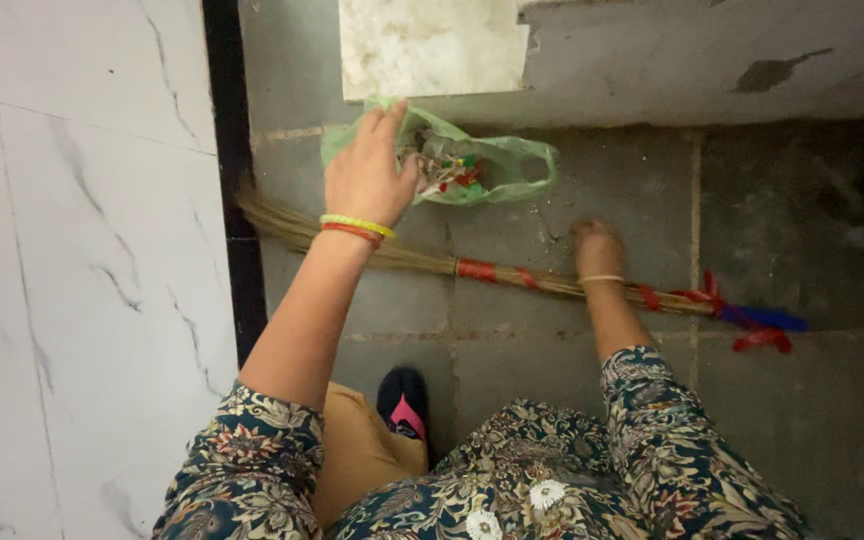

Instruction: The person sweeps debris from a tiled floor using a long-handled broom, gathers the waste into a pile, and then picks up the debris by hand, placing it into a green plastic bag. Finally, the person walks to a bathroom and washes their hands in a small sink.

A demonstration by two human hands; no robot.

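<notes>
Here the fingers of the left hand (367, 175) are loosely spread and curled over the near rim of a thin green plastic bag (512, 165), the thumb on the bag's side, so the hand grips the edge of the bag's mouth and holds it open. Through the mouth a heap of small litter (452, 172) shows, with bits of red, green and white. The bag lies on the grey stone floor (802, 220), just below a pale marble offcut (427, 45) that leans against the concrete step behind it. Two bangles, one yellow and one red, sit on the left wrist.

The right hand (594, 245) is lower and to the right, knuckles up, fingers bent downward and held together against the floor close above the broom; whether they pinch anything cannot be told, since the fingertips are hidden under the hand. A thin pale band circles that wrist.

Between the two hands and the person's body, a grass broom (512, 275) lies flat across the floor, its bristle fan at the left near the black strip (227, 130) that edges the white marble wall panels (72, 250), its handle wound with red ties and ending in blue and red wraps at the right. The left forearm crosses over the bristles. Both sleeves are dark floral cloth, and one dark shoe with a pink patch (404, 400) stands below the broom.
</notes>
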